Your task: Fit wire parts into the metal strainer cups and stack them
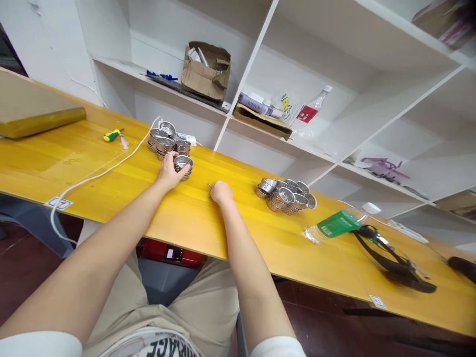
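Observation:
My left hand point(172, 171) has its thumb and fingers around a small perforated metal cup point(184, 162), which sits on top of another at the near edge of the left cluster. Several similar metal cups point(164, 144) stand stacked just behind that hand. To the right, my right hand point(221, 192) rests low over the yellow table point(201, 218) with its fingers closed. A tiny dark tip pokes out at its left side; what it belongs to is hidden. Farther right stands a second cluster of perforated metal cups point(285, 196), some tilted.
A white cable point(107, 171) crosses the table at left, near a green-yellow screwdriver point(111, 135) and a cardboard box point(40, 106). At right lie a green-labelled bottle point(340, 223) and a black strap point(390, 263). White shelves point(245, 64) rise behind.

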`<state>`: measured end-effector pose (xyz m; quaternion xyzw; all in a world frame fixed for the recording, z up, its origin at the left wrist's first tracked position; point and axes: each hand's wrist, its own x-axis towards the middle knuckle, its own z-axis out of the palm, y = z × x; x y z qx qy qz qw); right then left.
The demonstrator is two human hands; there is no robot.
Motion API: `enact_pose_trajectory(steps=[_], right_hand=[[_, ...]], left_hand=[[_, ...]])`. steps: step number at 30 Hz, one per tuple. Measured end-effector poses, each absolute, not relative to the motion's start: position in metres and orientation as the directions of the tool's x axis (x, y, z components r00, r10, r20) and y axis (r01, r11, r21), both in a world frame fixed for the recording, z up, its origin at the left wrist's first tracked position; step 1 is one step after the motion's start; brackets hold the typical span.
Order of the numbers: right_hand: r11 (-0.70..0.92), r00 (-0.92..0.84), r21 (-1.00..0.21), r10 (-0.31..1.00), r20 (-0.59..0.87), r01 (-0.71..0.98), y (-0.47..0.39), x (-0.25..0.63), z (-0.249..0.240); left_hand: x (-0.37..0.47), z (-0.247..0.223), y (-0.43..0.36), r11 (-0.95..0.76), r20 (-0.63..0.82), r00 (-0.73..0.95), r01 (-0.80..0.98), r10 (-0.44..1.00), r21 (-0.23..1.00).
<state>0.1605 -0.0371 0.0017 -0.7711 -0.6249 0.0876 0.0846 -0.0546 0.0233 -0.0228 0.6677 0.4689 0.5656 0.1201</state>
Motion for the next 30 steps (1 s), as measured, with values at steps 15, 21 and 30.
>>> enact_pose_trajectory(steps=[15,21,30], right_hand=[[-0.154,0.223,-0.955,0.97,-0.097,0.254,-0.03,0.184,0.005],[-0.1,0.155,-0.973,0.979,-0.134,-0.206,-0.036,0.185,0.015],[-0.136,0.125,-0.942,0.975,-0.182,-0.308,-0.039,0.177,0.019]], left_hand=[[-0.055,-0.021,0.021,-0.509,0.621,-0.073,0.502,0.78,0.699],[-0.054,-0.02,0.019,-0.5,0.611,-0.06,0.513,0.79,0.697],[-0.053,-0.019,0.022,-0.487,0.633,-0.082,0.565,0.77,0.666]])
